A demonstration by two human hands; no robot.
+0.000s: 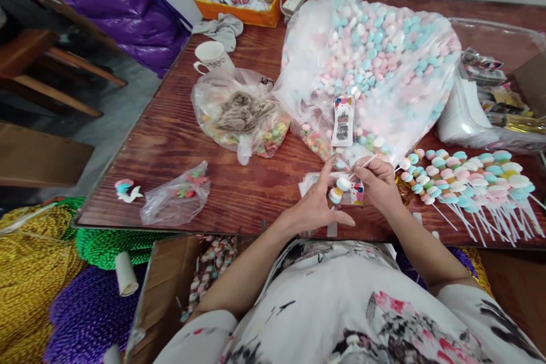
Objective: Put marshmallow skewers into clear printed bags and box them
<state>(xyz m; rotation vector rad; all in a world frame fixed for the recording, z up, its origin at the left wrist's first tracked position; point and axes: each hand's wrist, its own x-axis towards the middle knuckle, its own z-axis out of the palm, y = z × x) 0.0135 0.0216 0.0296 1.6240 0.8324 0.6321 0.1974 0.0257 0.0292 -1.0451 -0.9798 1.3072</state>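
Between the thumb and fingers of my right hand [377, 179] is a thin white stick, part of a candy skewer [340, 189] with pastel pieces threaded at its lower left end. My left hand [315, 205] curves around that end, its thumb and fingers spread apart; whether it touches the candy is hard to tell. Small printed cards [357, 193] lie under the hands. Just beyond them is a large clear bag [298, 51] full of pink, white and blue candies, with a printed packet [343, 122] on it. Finished-looking candy skewers [469, 179] lie piled to the right.
A bag with a brown cloth [245, 112] and a white mug [213, 57] stand left of the big bag. Nearer me lies a small plastic bag [174, 199]. An orange tray [239, 14] is at the back, a clear bin [490, 136] at the right. Bead strands [94, 313] hang below the table's left edge.
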